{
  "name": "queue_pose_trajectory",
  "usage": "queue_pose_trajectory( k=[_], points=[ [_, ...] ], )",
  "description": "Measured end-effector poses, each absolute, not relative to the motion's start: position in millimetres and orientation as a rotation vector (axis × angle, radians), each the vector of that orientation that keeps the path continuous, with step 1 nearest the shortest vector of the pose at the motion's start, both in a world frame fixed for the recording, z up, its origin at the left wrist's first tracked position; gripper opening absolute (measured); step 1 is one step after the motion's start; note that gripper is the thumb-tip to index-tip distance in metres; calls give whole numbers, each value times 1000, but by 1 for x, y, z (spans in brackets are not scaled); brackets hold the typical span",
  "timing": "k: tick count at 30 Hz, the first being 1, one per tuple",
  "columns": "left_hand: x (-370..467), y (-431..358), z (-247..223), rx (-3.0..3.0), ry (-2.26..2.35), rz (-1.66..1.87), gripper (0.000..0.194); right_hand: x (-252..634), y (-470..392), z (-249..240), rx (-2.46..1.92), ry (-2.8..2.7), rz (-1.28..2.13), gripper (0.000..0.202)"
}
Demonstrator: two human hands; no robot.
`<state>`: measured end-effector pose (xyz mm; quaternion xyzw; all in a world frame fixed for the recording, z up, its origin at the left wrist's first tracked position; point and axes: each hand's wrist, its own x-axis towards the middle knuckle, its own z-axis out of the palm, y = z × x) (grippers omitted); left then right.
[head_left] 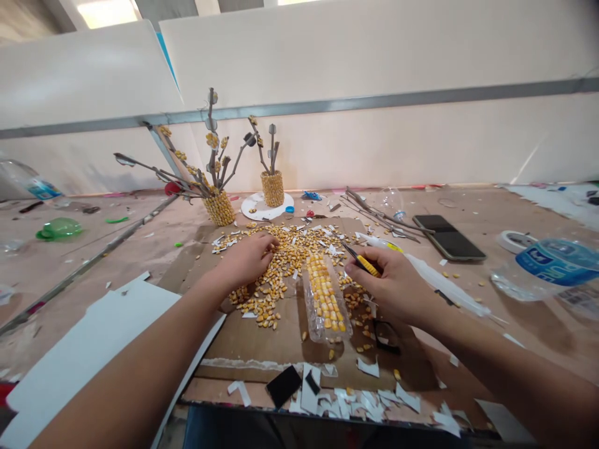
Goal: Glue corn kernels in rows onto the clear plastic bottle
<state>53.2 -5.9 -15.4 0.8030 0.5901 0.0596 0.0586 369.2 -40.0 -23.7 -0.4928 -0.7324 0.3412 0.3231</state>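
My left hand (pixel 248 259) rests on the left part of a pile of loose corn kernels (pixel 292 246), its fingers bent down; whether they pinch a kernel is too small to tell. My right hand (pixel 390 280) is closed round tweezers with yellow grips (pixel 367 265), the dark tips pointing up and left over the kernels. Between the hands lies a clear plastic piece (pixel 316 318) with rows of yellow kernels (pixel 326 293) on it. Kernels and piece are on a brown cardboard sheet (pixel 281 352).
Two kernel-covered pots (pixel 219 207) with twigs stand at the back, one on a white disc (pixel 255 207). On the right are a phone (pixel 449 237), a tape roll (pixel 517 241) and a plastic bottle (pixel 552 268). White sheets (pixel 103 349) lie front left, paper scraps (pixel 369 405) along the front edge.
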Motion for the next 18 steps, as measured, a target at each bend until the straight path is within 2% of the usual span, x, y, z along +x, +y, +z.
queue_pose_trajectory(
  k=[7,18],
  points=[
    [58,-2,-18,2490,1788,162,32,369,-41,-22,-1290,-1936,891,31],
    [59,1,-14,2634,1663,161,26,368,-41,-21,-1298,-1936,897,31]
  ],
)
